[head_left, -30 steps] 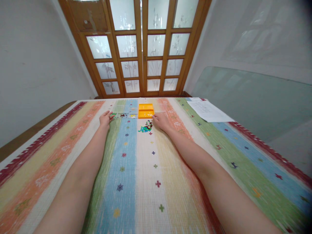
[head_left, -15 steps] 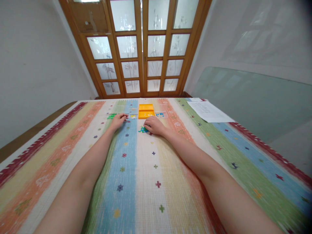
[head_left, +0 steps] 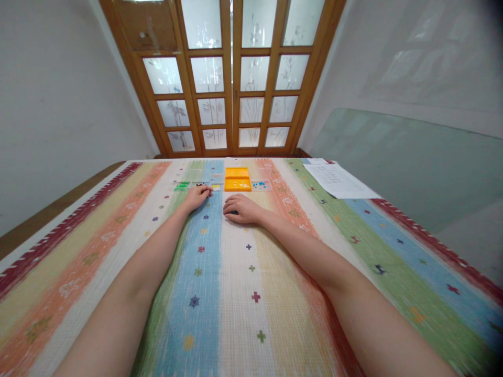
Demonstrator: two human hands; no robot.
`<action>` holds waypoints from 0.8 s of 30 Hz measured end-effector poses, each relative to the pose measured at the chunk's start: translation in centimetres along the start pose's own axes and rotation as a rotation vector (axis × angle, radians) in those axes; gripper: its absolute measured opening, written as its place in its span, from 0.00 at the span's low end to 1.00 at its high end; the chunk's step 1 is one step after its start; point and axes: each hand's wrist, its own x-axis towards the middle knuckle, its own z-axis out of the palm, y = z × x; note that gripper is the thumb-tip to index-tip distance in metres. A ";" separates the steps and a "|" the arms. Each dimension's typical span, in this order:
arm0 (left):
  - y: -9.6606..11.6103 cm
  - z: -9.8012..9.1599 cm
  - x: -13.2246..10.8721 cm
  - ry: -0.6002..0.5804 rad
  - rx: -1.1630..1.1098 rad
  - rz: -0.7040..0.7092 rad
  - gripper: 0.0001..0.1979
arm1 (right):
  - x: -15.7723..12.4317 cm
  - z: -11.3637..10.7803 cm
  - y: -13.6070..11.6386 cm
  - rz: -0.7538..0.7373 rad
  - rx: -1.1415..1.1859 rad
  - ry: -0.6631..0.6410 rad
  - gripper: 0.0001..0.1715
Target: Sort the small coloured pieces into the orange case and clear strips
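Coloured pieces (head_left: 234, 212): mostly hidden under our right hand; only a dark-teal trace shows at its fingertips.
Right hand (head_left: 241, 208): palm down on the striped cloth (head_left: 236, 293), fingers drawn together over the pile. We cannot tell whether it pinches any.
Left hand (head_left: 197, 196): curled, just short of the clear compartments (head_left: 184, 185); we cannot tell its grip.
Orange tray (head_left: 237, 179): just beyond our right fingertips.
Risk: we judge a dragging palm could scatter pieces, or a blind pinch could lift mixed colours.

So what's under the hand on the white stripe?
The right hand lies palm down on the striped woven cloth. Only a tiny dark teal bit peeks out beneath its fingers; anything else under the palm is covered.
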 end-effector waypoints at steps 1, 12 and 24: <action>0.1 0.0 0.0 0.000 0.010 -0.001 0.18 | 0.0 0.0 0.0 -0.005 -0.003 -0.002 0.14; -0.1 0.2 -0.1 -0.021 0.061 0.009 0.19 | 0.1 0.9 0.0 0.014 -0.081 0.020 0.16; 1.2 0.1 -0.4 -0.019 0.078 0.016 0.17 | 0.4 1.6 0.0 0.087 -0.083 0.039 0.19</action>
